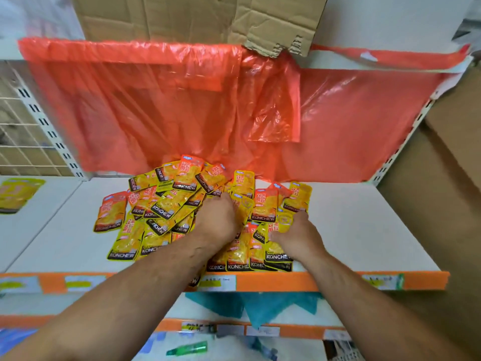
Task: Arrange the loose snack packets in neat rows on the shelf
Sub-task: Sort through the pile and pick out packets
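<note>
Progress: early, by my reading; I see no finished row anywhere.
Snack packets: one loose overlapping heap, mid-shelf, reaching from the back to the front edge.
Left hand: sunk into the heap's middle; fingers hidden, so I cannot tell their state.
Right hand: thumb and fingers pinching a packet at the heap's right side.
Stray packet: on the neighbouring shelf to the left.
Containers: orange plastic bag draped behind, cardboard above; contents not visible.
Remaining: the whole heap.
</note>
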{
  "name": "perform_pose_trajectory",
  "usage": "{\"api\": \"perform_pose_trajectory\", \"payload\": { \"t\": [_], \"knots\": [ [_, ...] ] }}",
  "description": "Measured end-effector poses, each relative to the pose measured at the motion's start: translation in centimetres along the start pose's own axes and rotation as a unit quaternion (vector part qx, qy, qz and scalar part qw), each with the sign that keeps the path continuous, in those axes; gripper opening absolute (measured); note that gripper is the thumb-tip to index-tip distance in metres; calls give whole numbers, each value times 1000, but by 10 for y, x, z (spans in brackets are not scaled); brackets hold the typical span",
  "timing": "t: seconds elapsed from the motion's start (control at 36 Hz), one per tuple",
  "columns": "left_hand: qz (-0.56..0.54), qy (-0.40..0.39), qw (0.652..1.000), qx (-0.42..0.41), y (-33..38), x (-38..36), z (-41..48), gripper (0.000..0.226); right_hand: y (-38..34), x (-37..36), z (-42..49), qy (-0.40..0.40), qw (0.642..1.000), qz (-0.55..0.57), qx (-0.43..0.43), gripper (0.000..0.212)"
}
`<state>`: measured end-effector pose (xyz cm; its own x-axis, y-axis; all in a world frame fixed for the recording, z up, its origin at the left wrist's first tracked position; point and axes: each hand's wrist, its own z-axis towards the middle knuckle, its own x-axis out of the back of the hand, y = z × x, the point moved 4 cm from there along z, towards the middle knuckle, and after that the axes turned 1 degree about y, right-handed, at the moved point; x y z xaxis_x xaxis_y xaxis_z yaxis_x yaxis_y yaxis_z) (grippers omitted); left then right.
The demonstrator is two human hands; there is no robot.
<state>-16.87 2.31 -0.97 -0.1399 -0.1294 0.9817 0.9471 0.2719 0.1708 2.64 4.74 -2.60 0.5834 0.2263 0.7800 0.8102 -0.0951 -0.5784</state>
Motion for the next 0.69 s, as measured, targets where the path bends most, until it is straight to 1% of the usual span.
{"api": "perform_pose_trajectory", "payload": {
  "t": [0.08, 0.14, 0.25, 0.31, 0.33, 0.39, 0.44, 0.47, 0.5, 0.53, 0.61, 0.67, 0.69],
  "knots": [
    [16, 18, 1000, -9, 1, 6, -1, 35, 7, -3, 6, -1, 998, 58, -19, 59],
    [3, 18, 1000, 0, -1, 7, -2, 33, 11, -4, 9, 8, 996, 89, -30, 52],
    [-100, 26, 994, 38, -9, 6, -3, 36, 18, -6, 13, 43, 988, 146, -40, 45],
    [-145, 42, 987, 53, -12, 11, -4, 33, 20, -7, 14, 67, 982, 174, -35, 41],
    [-171, 54, 982, 65, -14, 13, -5, 29, 18, -6, 12, 76, 978, 192, -26, 36],
    [-238, 71, 964, 98, -20, 20, -6, 22, 12, -5, 5, 85, 970, 227, -5, 22],
    [-306, 67, 940, 137, -27, 24, -9, 17, 3, -5, -6, 86, 960, 265, 6, 11],
    [-334, 63, 927, 158, -32, 25, -10, 15, -2, -5, -10, 89, 956, 280, 10, 12],
    [-362, 61, 913, 177, -38, 27, -13, 14, -7, -6, -14, 93, 954, 285, 18, 18],
    [-393, 60, 897, 192, -43, 27, -16, 18, -14, -7, -19, 93, 953, 288, 27, 21],
    [-465, 50, 855, 224, -64, 30, -29, 27, -39, -18, -32, 73, 949, 302, 55, 10],
    [-509, 44, 828, 233, -79, 34, -41, 30, -59, -28, -43, 50, 947, 310, 60, 19],
    [-527, 41, 816, 233, -89, 37, -47, 31, -70, -35, -49, 33, 946, 315, 72, 15]
  ]
}}
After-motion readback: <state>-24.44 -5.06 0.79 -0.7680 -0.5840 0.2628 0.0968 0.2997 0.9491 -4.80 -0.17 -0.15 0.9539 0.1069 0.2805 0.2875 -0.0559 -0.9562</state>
